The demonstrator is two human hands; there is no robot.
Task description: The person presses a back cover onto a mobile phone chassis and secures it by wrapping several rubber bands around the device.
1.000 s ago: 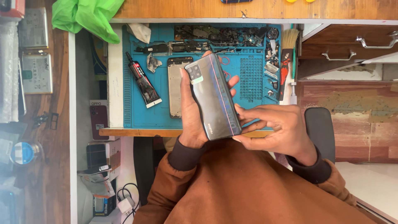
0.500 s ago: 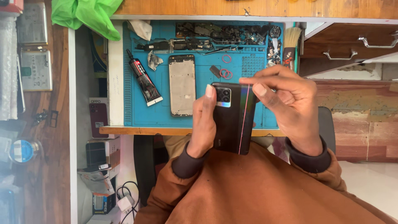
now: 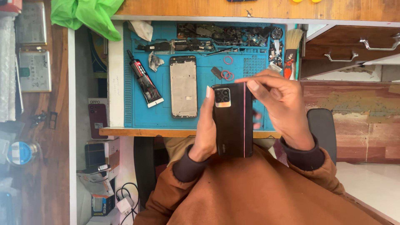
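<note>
black phone gripped in left hand, right hand pinching its top edge

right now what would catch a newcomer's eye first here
A dark phone, back up with its camera cluster showing, held in the left hand at the centre, while the right hand pinches its upper right edge. Behind it a bright blue work mat carries a bare phone frame and a black glue tube. A green cloth lies top left.

Black glue tube, white-and-red label, lying on the blue mat. Maroon phone box left of it. Below, small black and white boxes, stacked.
</note>
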